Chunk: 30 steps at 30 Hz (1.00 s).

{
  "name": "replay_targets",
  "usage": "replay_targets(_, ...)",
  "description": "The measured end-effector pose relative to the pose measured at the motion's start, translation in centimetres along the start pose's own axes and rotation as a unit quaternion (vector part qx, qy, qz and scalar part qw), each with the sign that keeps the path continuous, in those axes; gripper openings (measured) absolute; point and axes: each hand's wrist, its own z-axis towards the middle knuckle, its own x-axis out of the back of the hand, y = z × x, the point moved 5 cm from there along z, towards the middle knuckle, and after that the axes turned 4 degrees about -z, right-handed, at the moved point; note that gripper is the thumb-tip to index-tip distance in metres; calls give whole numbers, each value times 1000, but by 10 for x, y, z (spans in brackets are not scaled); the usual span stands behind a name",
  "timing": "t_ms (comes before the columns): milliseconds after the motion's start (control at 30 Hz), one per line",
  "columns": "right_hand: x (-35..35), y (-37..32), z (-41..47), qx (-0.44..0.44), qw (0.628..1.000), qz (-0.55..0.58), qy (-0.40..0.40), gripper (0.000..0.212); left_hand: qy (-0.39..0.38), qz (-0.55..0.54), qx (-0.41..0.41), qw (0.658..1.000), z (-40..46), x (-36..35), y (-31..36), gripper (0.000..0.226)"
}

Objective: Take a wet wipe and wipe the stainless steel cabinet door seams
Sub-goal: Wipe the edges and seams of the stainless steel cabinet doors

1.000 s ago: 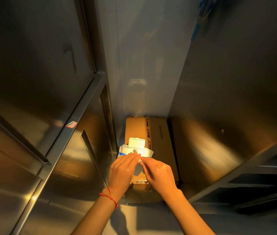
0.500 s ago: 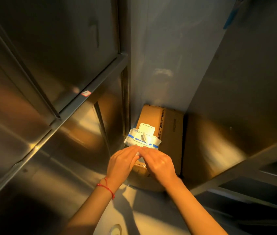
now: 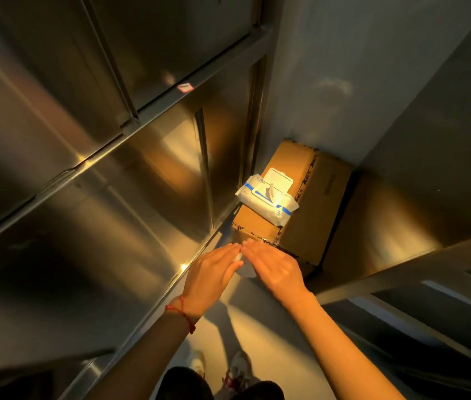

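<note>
A white wet-wipe pack [image 3: 266, 199] with blue stripes lies on a cardboard box [image 3: 312, 203], its lid flipped open and a wipe tip sticking up. Nearer to me, my left hand [image 3: 211, 277] and my right hand [image 3: 274, 269] meet fingertip to fingertip and hold a white wet wipe [image 3: 244, 268] between them; only small parts of it show under the fingers. Stainless steel cabinet doors [image 3: 130, 174] fill the left side, with a long diagonal seam [image 3: 107, 148] and a vertical seam [image 3: 204, 166] between panels.
A grey wall rises behind the box. A steel surface with a slanted edge [image 3: 401, 261] stands at the right. My shoes [image 3: 237, 368] show on the pale floor below. A small red-and-white sticker [image 3: 184, 87] sits on the cabinet frame.
Both hands have drawn back from the pack toward me with a wipe between them. The view has swung left and down, so the pack and box now sit further right.
</note>
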Motion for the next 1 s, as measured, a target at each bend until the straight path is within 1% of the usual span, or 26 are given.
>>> replay_targets(100,-5,-12,-7,5,1000,14,-8,19,-4,-11,25,1000,-11,0,-6,26)
replay_targets(233,-12,-28,-14,2,1000,22,-21,26,4,-13,49,999,-21,6,-14,20)
replay_targets(367,-16,-45,-12,-16,999,32,-25,27,3,-4,35,999,-33,18,-19,23)
replay_targets(467,-16,-55,-8,-72,994,60,-49,35,9,6,5,1000,-42,29,-20,35)
replay_targets(567,-17,-60,-8,-174,975,98,-100,48,8,24,-37,999,-52,39,-19,37)
replay_targets(667,-21,-67,-14,-252,943,145,-164,37,7,34,-69,997,-63,48,-19,38)
replay_targets(733,-25,-73,-18,-280,920,172,-213,40,7,39,-81,996,-71,51,-18,40)
replay_targets(767,-26,-77,-18,-280,916,179,-225,40,8,39,-85,996,-74,52,-19,42)
replay_targets(867,-25,-91,-16,-257,921,186,-225,32,5,32,-89,995,-86,56,-18,45)
replay_targets(1000,-24,-106,-22,-259,914,192,-246,30,-5,33,-87,996,-104,59,-14,46)
